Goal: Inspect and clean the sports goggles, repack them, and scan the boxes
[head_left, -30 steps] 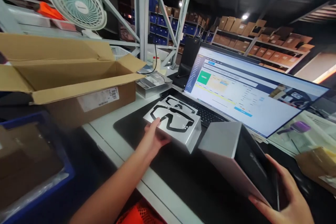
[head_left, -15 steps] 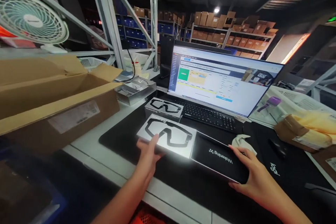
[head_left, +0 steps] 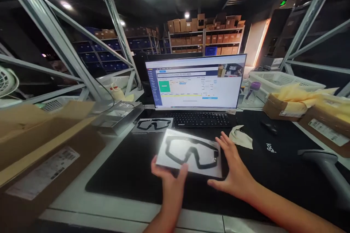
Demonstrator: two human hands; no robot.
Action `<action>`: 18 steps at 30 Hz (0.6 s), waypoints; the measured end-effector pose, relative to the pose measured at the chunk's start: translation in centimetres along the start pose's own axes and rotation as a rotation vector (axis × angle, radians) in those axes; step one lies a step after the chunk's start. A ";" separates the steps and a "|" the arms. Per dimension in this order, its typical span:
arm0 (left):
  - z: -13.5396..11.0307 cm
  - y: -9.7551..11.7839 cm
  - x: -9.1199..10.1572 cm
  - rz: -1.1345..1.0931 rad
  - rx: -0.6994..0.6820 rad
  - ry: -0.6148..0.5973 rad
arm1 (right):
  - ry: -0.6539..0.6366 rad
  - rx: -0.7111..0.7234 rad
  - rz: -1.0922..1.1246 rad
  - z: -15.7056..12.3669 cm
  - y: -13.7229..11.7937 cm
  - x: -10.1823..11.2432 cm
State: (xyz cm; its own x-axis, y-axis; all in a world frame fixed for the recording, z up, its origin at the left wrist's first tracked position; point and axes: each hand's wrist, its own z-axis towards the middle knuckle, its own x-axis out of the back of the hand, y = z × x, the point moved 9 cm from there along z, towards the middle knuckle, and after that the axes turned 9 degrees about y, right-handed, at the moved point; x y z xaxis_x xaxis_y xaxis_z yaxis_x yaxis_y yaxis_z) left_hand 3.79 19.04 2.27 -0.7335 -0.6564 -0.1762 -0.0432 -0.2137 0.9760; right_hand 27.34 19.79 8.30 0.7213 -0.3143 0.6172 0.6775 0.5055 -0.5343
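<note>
Goggle-printed box (head_left: 177, 149), apparently closed, near side of keyboard (head_left: 202, 119).
Left hand (head_left: 170, 179) pinching its edge; right hand (head_left: 234, 169) spread beside it, contact unclear. Second box (head_left: 153, 125), seemingly closed too, left of keyboard.

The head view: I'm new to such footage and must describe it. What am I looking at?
No robot here: this is a person working bare-handed, filmed by a camera worn on the head, looking forward and down. The left hand grips a white box printed with a black eyewear outline. The right hand is open around its other end; whether it touches is unclear. Below is a black desk mat. A similar box lies beyond, beside the keyboard; a monitor stands behind. To the right are a crumpled cloth, a mouse and a handheld scanner; an open cardboard box stands at left.
</note>
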 end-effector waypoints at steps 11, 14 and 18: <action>-1.4 7.1 -0.4 0.144 -0.508 0.027 | 0.021 0.029 0.050 1.0 0.2 -0.6; -1.0 7.0 -1.5 0.390 -0.563 -0.034 | 0.138 -0.016 -0.300 0.6 4.0 5.2; -1.4 6.5 -2.9 0.704 -0.513 -0.101 | 0.381 -0.413 -0.910 -3.7 12.4 18.9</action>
State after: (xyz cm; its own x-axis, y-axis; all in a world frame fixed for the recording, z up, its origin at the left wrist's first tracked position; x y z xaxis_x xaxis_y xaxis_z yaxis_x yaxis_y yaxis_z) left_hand 6.60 18.56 8.91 -0.5326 -0.6966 0.4808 0.7345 -0.0980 0.6715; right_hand 49.89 17.18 11.16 -0.1306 -0.7027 0.6994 0.9285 -0.3340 -0.1622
